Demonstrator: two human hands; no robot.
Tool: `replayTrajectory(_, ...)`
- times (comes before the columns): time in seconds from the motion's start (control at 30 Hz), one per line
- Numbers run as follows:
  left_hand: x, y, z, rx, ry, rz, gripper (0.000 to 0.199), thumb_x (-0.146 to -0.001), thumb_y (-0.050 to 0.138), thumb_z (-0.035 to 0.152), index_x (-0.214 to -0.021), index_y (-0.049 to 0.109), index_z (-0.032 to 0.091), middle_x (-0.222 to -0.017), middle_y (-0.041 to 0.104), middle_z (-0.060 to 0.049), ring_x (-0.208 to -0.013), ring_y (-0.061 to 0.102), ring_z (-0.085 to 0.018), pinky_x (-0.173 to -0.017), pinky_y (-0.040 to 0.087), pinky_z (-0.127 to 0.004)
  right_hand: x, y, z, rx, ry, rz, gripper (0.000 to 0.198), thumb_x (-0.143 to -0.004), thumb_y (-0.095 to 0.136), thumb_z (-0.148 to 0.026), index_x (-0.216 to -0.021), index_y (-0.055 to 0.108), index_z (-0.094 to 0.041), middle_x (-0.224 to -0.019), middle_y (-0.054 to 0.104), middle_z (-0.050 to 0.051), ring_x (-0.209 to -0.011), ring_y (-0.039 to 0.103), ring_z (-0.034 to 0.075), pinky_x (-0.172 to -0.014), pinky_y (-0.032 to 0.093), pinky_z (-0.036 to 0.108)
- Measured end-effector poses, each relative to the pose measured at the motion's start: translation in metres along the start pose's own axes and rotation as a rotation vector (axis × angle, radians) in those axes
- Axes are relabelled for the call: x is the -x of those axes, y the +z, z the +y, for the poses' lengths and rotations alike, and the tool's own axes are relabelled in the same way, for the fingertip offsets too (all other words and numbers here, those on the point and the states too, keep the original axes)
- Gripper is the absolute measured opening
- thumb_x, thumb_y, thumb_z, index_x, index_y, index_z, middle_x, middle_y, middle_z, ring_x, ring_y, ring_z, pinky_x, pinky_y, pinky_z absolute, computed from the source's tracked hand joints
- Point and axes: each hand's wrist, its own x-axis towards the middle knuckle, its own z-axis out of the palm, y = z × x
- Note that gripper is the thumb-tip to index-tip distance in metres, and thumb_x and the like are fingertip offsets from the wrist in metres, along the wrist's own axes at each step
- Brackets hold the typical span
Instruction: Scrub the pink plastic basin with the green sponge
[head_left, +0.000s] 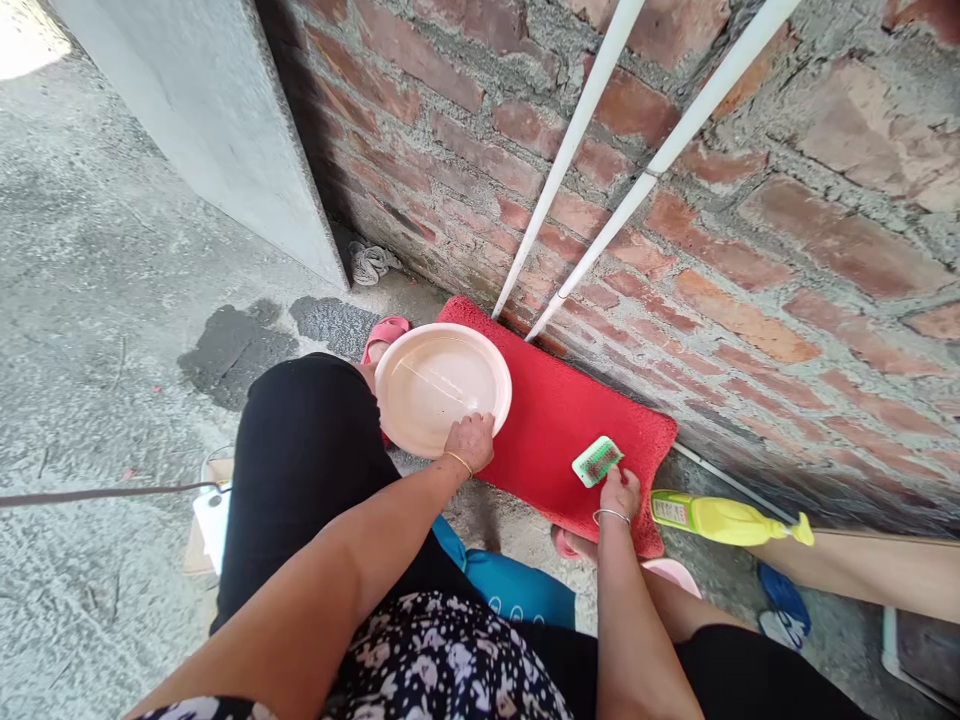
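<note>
My left hand [471, 441] is closed on the near right rim of a pale pink basin [491, 345] with a little clear water in it. The basin overlaps the left end of a red mat [547, 410]; whether it rests there or is lifted, I cannot tell. Pinched in the fingers of my right hand [620, 493] is a green and white scrub brush [598, 462], bristle side up, over the right part of the mat. Just right of that hand lies a yellow bottle [724, 518] with a pump or spray top.
A brick wall [720, 290] with two white pipes [574, 155] rises behind the mat. A grey slab [225, 130] leans at the left. Wet patches [236, 350] mark the concrete floor. Blue slippers [784, 605] lie at the right, and a cable [105, 495] crosses the left side.
</note>
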Motion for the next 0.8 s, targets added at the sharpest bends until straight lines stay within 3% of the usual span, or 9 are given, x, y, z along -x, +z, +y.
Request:
replayTrajectory(0.1, -0.001, 0.001, 0.000, -0.023, 0.000, -0.007, 0.033, -0.082, 0.034, 0.016, -0.114, 0.044, 0.017, -0.105, 0.052, -0.013, -0.097, 0.051, -0.022, -0.081, 0.041, -0.037, 0.006, 0.010, -0.016, 0.228, -0.117, 0.151, 0.073, -0.073, 0.047, -0.062, -0.126, 0.046, -0.014, -0.109, 0.052, 0.019, -0.108, 0.044, 0.033, -0.090, 0.034, 0.046)
replayTrajectory(0.2, -0.002, 0.003, -0.001, -0.033, 0.010, 0.018, 0.032, -0.082, 0.035, 0.017, -0.113, 0.043, 0.017, -0.103, 0.052, -0.013, -0.096, 0.051, -0.023, -0.079, 0.041, -0.037, 0.010, 0.028, -0.033, 0.388, -0.216, 0.226, 0.076, -0.075, 0.044, -0.066, -0.133, 0.040, -0.017, -0.119, 0.046, 0.021, -0.107, 0.043, 0.034, -0.085, 0.034, 0.046)
replayTrajectory(0.37, -0.002, 0.006, -0.001, -0.033, 0.017, 0.024, 0.028, -0.083, 0.036, 0.018, -0.110, 0.044, 0.018, -0.102, 0.051, -0.012, -0.094, 0.051, -0.022, -0.079, 0.040, -0.035, 0.007, 0.053, -0.043, 0.485, -0.148, 0.282, 0.070, -0.078, 0.042, -0.064, -0.134, 0.039, -0.023, -0.125, 0.039, 0.022, -0.104, 0.043, 0.036, -0.079, 0.033, 0.050)
replayTrajectory(0.43, -0.002, 0.007, -0.001, -0.037, 0.015, 0.024, 0.028, -0.083, 0.036, 0.018, -0.110, 0.044, 0.018, -0.102, 0.051, -0.011, -0.094, 0.051, -0.022, -0.079, 0.040, -0.035, 0.006, 0.054, -0.039, 0.514, -0.186, 0.290, 0.062, -0.081, 0.041, -0.059, -0.132, 0.040, -0.024, -0.125, 0.040, 0.020, -0.105, 0.043, 0.035, -0.078, 0.033, 0.049)
replayTrajectory(0.63, -0.003, 0.008, -0.001, -0.042, 0.024, 0.045, 0.028, -0.082, 0.038, 0.017, -0.109, 0.045, 0.017, -0.100, 0.051, -0.011, -0.092, 0.051, -0.022, -0.077, 0.040, -0.035, 0.013, 0.046, -0.020, 0.564, -0.590, 0.212, 0.041, -0.086, 0.042, -0.047, -0.117, 0.054, -0.023, -0.123, 0.045, 0.012, -0.103, 0.045, 0.027, -0.078, 0.033, 0.038)
replayTrajectory(0.8, -0.002, 0.006, -0.001, -0.025, 0.020, 0.044, 0.028, -0.081, 0.037, 0.016, -0.108, 0.045, 0.017, -0.099, 0.051, -0.011, -0.091, 0.051, -0.022, -0.076, 0.040, -0.036, 0.013, 0.040, -0.011, 0.553, -0.768, 0.146, 0.036, -0.083, 0.047, -0.043, -0.106, 0.059, -0.018, -0.119, 0.048, 0.012, -0.100, 0.044, 0.025, -0.080, 0.032, 0.036)
